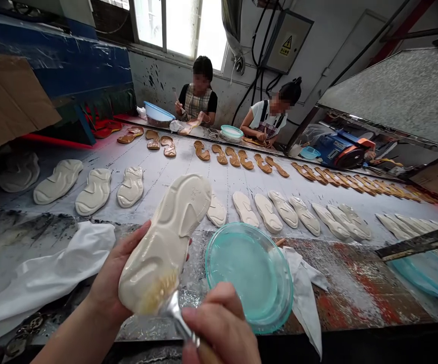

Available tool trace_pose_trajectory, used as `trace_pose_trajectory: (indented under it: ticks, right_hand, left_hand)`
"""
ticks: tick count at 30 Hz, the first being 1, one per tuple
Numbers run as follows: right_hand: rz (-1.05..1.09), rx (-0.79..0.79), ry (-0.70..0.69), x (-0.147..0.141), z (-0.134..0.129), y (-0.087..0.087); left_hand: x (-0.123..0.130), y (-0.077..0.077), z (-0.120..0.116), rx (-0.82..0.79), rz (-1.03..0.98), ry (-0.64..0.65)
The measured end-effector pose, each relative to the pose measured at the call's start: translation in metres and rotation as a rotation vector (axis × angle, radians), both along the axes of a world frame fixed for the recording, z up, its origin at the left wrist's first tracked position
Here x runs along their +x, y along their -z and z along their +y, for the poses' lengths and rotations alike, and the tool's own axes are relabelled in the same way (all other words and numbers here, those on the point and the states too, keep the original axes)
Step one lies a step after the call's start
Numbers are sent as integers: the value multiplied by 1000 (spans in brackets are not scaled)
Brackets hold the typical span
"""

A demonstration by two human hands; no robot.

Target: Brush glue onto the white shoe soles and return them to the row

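A cream-coloured shoe sole (pixel 167 222), wet and shiny, is tilted up in my left hand (pixel 108 283), whose fingers wrap round its edges. My right hand (pixel 222 323) grips a brush (pixel 177 308) with a metal collar and a wooden handle. Its pale bristles press on the lower end of the sole. Just right of the sole stands a round teal bowl (pixel 210 253) with cloudy liquid inside. A white cloth (pixel 302 283) lies against the bowl's right side.
Cream soles (pixel 93 192) line the near side of a white belt (pixel 181 177); brown soles (pixel 234 156) line its far side. Two people (pixel 200 93) work beyond it. Another white cloth (pixel 63 263) lies at left. A metal bar (pixel 419 243) crosses at right.
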State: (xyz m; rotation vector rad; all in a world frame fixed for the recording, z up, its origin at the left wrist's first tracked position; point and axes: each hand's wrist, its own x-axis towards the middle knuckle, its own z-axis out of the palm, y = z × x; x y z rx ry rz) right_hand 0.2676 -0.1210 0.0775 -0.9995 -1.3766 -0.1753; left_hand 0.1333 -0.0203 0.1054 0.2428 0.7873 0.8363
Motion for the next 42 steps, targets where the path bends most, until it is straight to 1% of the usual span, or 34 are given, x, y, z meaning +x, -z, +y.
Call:
trace_pose_trajectory:
  ticks: [1,3,5,6,7,9,11,14,16,18,22,24,25,26,27,28,29,30,31,32,34,35,36,37,38,39,40,41,42]
  right_hand:
    - [27,1,28,4,2,-2]
    - [65,-34,-2,13,5,-5]
    - [103,-122,-61,21,5,-5]
    - [131,-148,-61,24,5,-5]
    - [173,-150,-46,26,5,-6]
    - [242,-101,-23,27,5,-10]
    - [250,-52,-60,28,8,-17]
    - [159,-37,-95,30,15,-25]
    - [64,-21,-57,31,16,-28]
    - [-23,-17,23,30,15,-29]
    - [-196,-48,227,25,10,-28]
    - [-265,-47,306,29,10,-25]
    - [-254,-57,330,33,11,-22]
    - [-185,-96,338,39,12,-17]
    - [-73,-166,335,47,14,-11]
    - [65,-257,329,55,15,-3]
    - [200,-367,322,63,17,6]
    - [307,-478,320,70,19,15]
    - [373,-579,315,77,21,25]
    - [397,-662,306,82,22,34]
    - [406,-812,261,87,24,52]
    - [407,-885,226,89,24,59]
    - [410,-947,193,89,24,65]
    - [416,-996,168,90,23,70]
    - [429,-1026,157,91,22,74]
    - [450,-1038,159,92,20,77]
    - [480,-1039,169,95,17,79]
    - [515,-1033,178,97,15,80]
    - [554,-1026,174,100,13,79]
  left_hand:
    - [-2,2,0,2,12,20]
    - [-6,6,0,19,66,54]
    - [-10,8,-3,101,157,113]
    - [-11,8,-6,165,205,153]
    - [-11,6,-9,232,249,194]
    - [-9,-1,-15,338,312,250]
    - [-6,-9,-19,395,341,258]
    - [-2,-16,-22,475,371,222]
    - [-1,-17,-23,530,423,188]
    - [1,-18,-26,601,518,134]
    - [4,-17,-35,741,766,19]
    - [4,-12,-36,782,823,-22]
    - [3,-7,-34,785,818,-30]
    - [1,-1,-31,752,786,-14]
    - [-2,7,-26,670,726,30]
    - [-6,15,-20,536,641,96]
    - [-10,24,-14,367,535,166]
    - [-14,32,-8,203,418,208]
    - [-18,39,-2,92,304,186]
    - [-22,45,1,46,195,98]
    - [-28,53,5,93,-5,-150]
    - [-30,57,5,131,-95,-228]
    - [-33,60,3,148,-174,-243]
    - [-35,65,2,134,-234,-181]
    - [-37,70,0,101,-266,-76]
    - [-39,76,-2,58,-275,22]
    - [-40,82,-4,14,-269,87]
    - [-40,87,-5,-28,-255,123]
    - [-39,91,-5,-58,-236,130]
